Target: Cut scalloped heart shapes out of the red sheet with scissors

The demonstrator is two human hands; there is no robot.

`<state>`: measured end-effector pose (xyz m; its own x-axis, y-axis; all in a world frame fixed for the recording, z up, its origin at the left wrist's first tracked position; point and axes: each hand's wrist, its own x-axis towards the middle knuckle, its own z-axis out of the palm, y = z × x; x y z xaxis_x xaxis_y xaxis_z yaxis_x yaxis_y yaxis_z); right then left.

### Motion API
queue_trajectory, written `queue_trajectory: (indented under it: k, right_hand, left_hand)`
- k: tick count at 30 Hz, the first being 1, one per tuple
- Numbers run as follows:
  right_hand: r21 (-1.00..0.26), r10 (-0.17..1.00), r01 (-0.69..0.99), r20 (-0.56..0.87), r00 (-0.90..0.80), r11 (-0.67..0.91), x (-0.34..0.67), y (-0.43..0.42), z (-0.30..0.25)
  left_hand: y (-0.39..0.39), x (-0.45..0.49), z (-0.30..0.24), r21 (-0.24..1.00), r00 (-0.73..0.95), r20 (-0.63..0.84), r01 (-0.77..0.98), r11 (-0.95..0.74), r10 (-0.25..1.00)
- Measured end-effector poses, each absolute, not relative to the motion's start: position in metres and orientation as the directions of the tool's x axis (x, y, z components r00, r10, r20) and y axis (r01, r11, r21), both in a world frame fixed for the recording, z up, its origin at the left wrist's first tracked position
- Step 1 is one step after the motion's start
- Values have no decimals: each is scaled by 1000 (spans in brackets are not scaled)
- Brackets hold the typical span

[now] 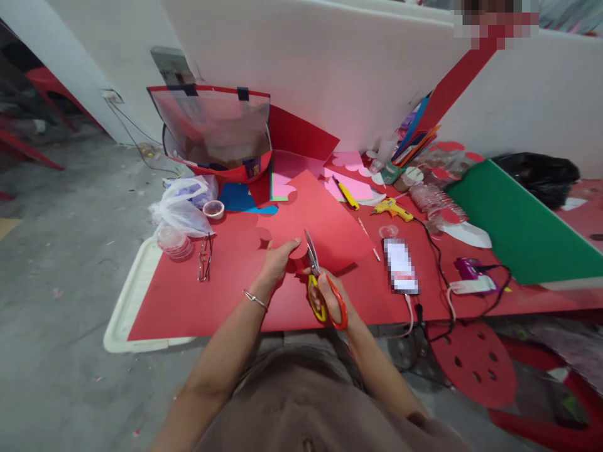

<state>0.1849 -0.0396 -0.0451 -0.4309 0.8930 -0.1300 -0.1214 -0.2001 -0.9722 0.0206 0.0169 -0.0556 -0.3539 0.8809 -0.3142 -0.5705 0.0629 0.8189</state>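
Observation:
My left hand (279,258) is closed on the near edge of a red sheet of paper (325,223) that is lifted off the red table (198,295). A thin bracelet circles that wrist. My right hand (328,300) grips scissors (319,282) with red and yellow handles. Their blades point away from me and bite into the paper's edge right beside my left fingers.
A yellow glue gun (392,209), a yellow utility knife (347,196), pink paper (351,182) and a phone (401,266) with cables lie to the right. A green board (522,229), glasses (204,257), a plastic bag (181,207) and a red bag (217,135) surround the work area. A red stool (475,364) stands below.

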Motion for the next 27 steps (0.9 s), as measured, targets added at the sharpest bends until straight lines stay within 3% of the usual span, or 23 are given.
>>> queue_trajectory:
  k: [8, 12, 27]
  right_hand:
    - [-978, 883, -121, -96, -459, -169, 187, -40, -47]
    - [-981, 874, -120, -80, -479, -155, 188, -39, -49]
    - [-962, 866, -174, -100, -491, -210, 186, -39, -50]
  left_hand:
    - [15, 19, -53, 830, -358, -323, -551, 81, 876]
    - [12, 18, -52, 827, -278, -343, -541, 149, 897]
    - [9, 16, -46, 775, -196, -407, -592, 223, 892]
